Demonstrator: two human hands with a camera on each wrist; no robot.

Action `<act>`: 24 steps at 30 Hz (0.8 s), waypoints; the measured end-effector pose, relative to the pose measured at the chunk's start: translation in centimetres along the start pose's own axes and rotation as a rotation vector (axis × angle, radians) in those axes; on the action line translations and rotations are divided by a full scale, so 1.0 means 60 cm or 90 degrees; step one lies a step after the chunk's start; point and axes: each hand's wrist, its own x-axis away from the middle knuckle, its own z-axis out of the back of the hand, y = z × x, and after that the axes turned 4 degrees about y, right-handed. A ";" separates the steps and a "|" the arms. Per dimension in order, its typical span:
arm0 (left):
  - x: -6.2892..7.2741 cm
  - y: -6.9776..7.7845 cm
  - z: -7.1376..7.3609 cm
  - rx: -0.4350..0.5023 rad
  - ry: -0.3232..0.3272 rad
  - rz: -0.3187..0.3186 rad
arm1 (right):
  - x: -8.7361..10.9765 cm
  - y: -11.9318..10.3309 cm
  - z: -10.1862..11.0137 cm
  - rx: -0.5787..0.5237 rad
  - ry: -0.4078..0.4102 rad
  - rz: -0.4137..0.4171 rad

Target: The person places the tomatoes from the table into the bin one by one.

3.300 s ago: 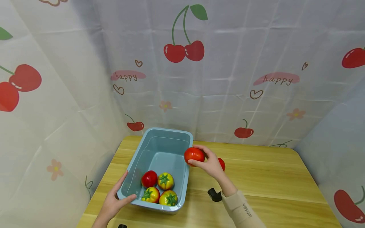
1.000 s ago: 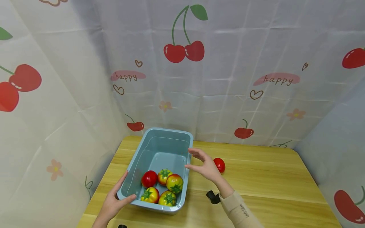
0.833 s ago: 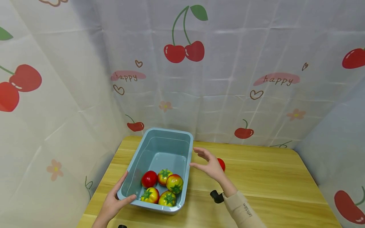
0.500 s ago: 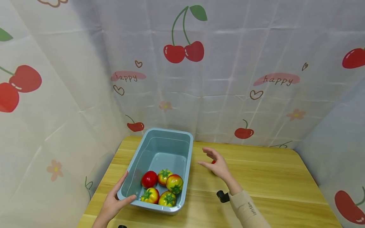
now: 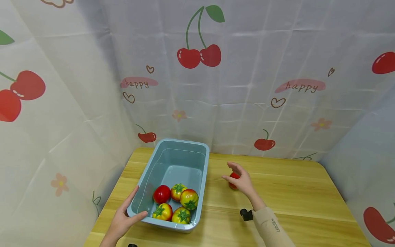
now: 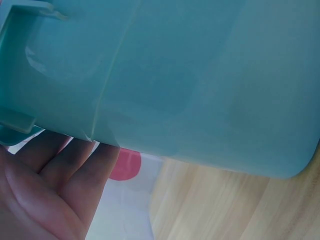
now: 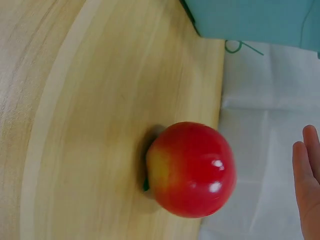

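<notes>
My left hand (image 5: 121, 218) holds a near left corner of a blue-grey plastic bin (image 5: 204, 178), thumb over its rim, fingers along the outside. In the left wrist view, those fingers (image 6: 85, 175) lie against the bin's wall. Several glossy tomatoes (image 5: 181, 215), red and yellow with green leafy tops, are gathered at the bin's near end. My right hand (image 5: 243, 181) hovers right of the bin, thumb and fingers spread, nothing in its grasp. Partly behind it, one more red tomato (image 7: 191, 170) lies on its side on the table, its green top facing the wood.
The wooden table (image 5: 277, 192) reaches to the right of the bin. A white curtain (image 5: 234, 103) printed with cherries hangs behind it and along both sides. Black wrist-camera parts (image 5: 246, 214) stick out beside the right sleeve (image 5: 273, 226).
The right hand brought a tomato over the bin and let it go among the others. It has since moved right, to the tomato on the table. The left hand and bin have stayed put.
</notes>
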 end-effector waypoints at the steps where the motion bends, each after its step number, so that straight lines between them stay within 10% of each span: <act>1: 0.000 0.000 0.000 0.000 0.000 0.001 | 0.000 0.004 0.001 0.000 0.003 -0.002; 24: 0.000 -0.001 0.001 -0.006 -0.001 -0.003 | 0.002 0.077 0.010 0.078 0.061 -0.103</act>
